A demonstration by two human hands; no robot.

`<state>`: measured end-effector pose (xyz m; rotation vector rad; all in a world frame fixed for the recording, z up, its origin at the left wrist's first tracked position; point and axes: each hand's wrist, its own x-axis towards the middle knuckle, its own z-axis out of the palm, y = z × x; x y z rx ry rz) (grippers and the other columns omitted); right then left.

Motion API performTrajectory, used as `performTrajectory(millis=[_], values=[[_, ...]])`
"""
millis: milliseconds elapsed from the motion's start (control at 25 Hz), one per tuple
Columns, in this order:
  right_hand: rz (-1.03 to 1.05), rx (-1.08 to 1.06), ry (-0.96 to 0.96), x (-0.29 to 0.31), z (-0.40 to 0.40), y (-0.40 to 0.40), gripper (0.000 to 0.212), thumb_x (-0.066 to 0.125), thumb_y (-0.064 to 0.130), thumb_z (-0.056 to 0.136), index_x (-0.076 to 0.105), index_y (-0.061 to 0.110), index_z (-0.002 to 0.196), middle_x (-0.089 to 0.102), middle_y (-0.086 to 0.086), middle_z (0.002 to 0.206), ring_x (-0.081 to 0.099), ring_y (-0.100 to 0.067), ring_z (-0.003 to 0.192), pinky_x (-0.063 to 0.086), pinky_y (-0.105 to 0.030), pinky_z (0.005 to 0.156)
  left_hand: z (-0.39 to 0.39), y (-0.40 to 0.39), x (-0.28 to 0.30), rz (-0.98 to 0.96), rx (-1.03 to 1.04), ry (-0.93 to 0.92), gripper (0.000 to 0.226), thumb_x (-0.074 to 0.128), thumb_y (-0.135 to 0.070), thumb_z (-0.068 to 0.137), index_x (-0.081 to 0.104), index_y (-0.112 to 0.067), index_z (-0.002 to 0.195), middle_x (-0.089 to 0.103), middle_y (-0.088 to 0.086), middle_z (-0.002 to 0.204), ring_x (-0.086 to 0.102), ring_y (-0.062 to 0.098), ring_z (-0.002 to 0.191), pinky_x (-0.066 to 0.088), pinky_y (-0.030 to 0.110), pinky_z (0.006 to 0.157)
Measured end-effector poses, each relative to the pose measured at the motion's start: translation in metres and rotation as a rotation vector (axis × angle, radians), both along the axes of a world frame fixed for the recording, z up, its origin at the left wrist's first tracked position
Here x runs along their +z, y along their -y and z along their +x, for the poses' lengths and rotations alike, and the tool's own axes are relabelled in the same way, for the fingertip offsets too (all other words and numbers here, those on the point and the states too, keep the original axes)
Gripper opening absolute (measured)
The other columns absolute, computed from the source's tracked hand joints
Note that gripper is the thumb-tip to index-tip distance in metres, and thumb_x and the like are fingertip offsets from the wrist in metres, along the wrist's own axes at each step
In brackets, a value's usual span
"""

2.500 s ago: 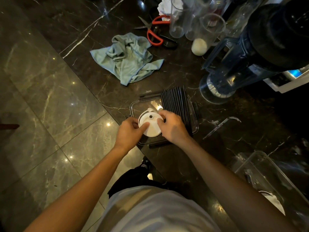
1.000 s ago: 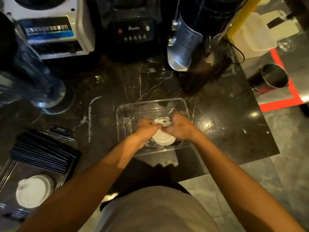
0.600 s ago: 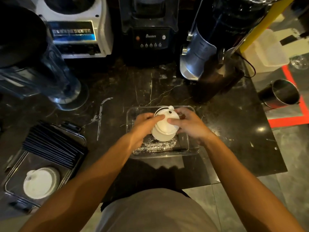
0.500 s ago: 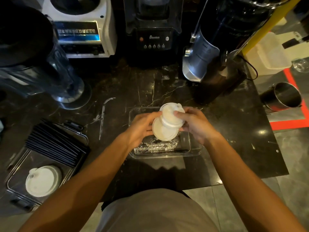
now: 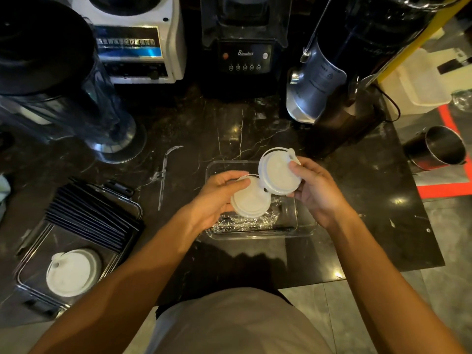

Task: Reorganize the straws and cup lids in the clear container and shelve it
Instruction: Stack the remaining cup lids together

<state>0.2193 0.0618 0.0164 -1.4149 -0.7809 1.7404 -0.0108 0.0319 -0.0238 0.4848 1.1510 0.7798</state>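
A clear container (image 5: 305, 226) sits on the dark marble counter in front of me, with crinkled clear wrap (image 5: 245, 221) on its floor. Above it, my left hand (image 5: 217, 200) holds a small stack of white cup lids (image 5: 250, 200). My right hand (image 5: 316, 190) holds another white cup lid (image 5: 278, 172), tilted up and pulled slightly apart from the stack. At the lower left lies a flat container lid (image 5: 33, 251) carrying a row of black straws (image 5: 92, 215) and a further stack of white lids (image 5: 71, 272).
Blenders and a white machine (image 5: 138, 39) line the counter's back edge. A clear blender jug (image 5: 76, 106) stands at left, a steel appliance (image 5: 314, 83) at right. A metal cup (image 5: 444, 146) sits beyond the counter's right edge. A thin clear strip (image 5: 163, 175) lies left of the container.
My view turned from the straw tray to the clear container. Both hands lifted the white lids out of it, and the right hand has separated one lid from the stack.
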Motion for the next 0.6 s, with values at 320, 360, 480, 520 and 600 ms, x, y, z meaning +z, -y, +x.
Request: performTrajectory(millis=[320, 360, 480, 520, 600], values=[[-0.012, 0.021, -0.075, 0.004, 0.004, 0.007, 0.036, 0.074, 0.035, 0.091, 0.073, 0.018, 0.123, 0.071, -0.007, 0.119, 0.071, -0.023, 0.101, 0.060, -0.028, 0.062, 0.001, -0.015, 0.014, 0.065, 0.105, 0.010, 0.034, 0.068, -0.006, 0.095, 0.058, -0.006, 0.128, 0.072, 0.019, 0.120, 0.073, 0.032, 0.102, 0.062, 0.044, 0.087], [-0.001, 0.076, -0.009, 0.003, -0.002, 0.009, 0.036, 0.075, 0.035, 0.089, 0.074, 0.019, 0.121, 0.070, -0.008, 0.119, 0.073, -0.023, 0.098, 0.061, -0.029, 0.062, 0.003, -0.016, 0.015, 0.051, 0.119, 0.048, 0.030, 0.067, -0.004, 0.095, 0.058, -0.005, 0.124, 0.072, 0.020, 0.116, 0.074, 0.032, 0.096, 0.063, 0.045, 0.084], [0.057, 0.101, 0.192, 0.002, -0.015, 0.014, 0.028, 0.076, 0.030, 0.091, 0.075, 0.020, 0.118, 0.068, -0.008, 0.117, 0.076, -0.021, 0.089, 0.061, -0.031, 0.061, 0.008, -0.014, 0.016, 0.030, 0.133, 0.137, 0.019, 0.058, -0.002, 0.098, 0.062, -0.001, 0.117, 0.069, 0.022, 0.116, 0.071, 0.030, 0.094, 0.061, 0.044, 0.082], [0.080, 0.105, 0.247, 0.002, -0.018, 0.014, 0.026, 0.075, 0.027, 0.093, 0.074, 0.019, 0.117, 0.067, -0.008, 0.115, 0.075, -0.022, 0.089, 0.061, -0.031, 0.059, 0.008, -0.011, 0.015, 0.025, 0.123, 0.149, 0.025, 0.053, -0.006, 0.100, 0.063, 0.001, 0.122, 0.069, 0.023, 0.121, 0.070, 0.031, 0.099, 0.060, 0.044, 0.086], [0.124, 0.146, 0.356, 0.001, -0.022, 0.014, 0.022, 0.075, 0.023, 0.094, 0.072, 0.017, 0.115, 0.068, -0.009, 0.111, 0.072, -0.020, 0.089, 0.061, -0.033, 0.057, 0.009, -0.006, 0.014, 0.018, 0.097, 0.169, 0.034, 0.048, -0.016, 0.103, 0.065, 0.000, 0.127, 0.070, 0.020, 0.128, 0.069, 0.030, 0.106, 0.057, 0.044, 0.092]])
